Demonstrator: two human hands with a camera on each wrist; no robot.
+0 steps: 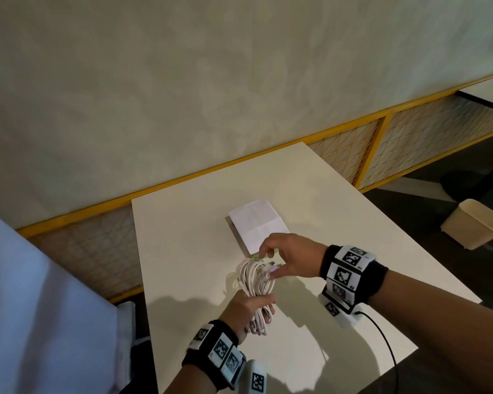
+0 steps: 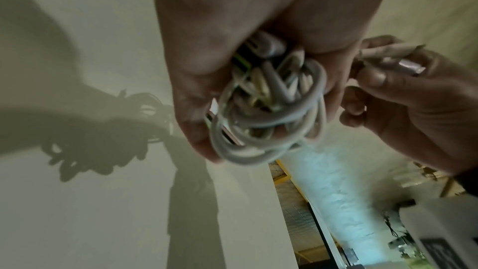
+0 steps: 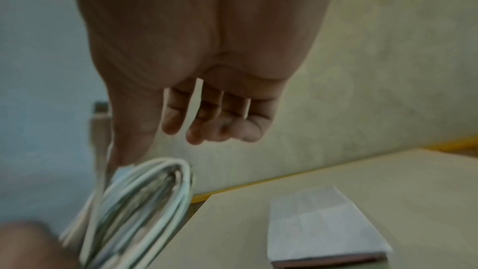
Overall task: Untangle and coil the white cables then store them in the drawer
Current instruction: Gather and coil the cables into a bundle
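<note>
Coiling looks close to finished. White cables (image 1: 256,282) form one bundle of loops, held up off the worktop (image 1: 182,240) between the two hands. The left hand (image 1: 244,311) has its fingers wrapped round the lower part of the bundle, and the left wrist view shows the loops packed into its palm, with a few turns crossing each other rather than lying parallel. The right hand (image 1: 292,260), just above and beyond the left, pinches a free cable end between thumb and forefinger; its metal plug (image 2: 411,67) shows clearly in the left wrist view, while the other fingers (image 3: 212,118) hang loosely curled and hold nothing.

Judging by this, the untangling is largely done and most of the length is already wound. What seems left is to tuck or wrap that last end so the loops hold together, and whether more than one cable is in the bundle cannot be told. Storing has not begun: no drawer is visible in any view, so where the coil must go cannot be said from here.

Just beyond the right hand, a small box with a folded white paper (image 1: 258,223) on top lies on the worktop, apart from the bundle. A pale bin (image 1: 478,227) stands on the floor well off to the right.
</note>
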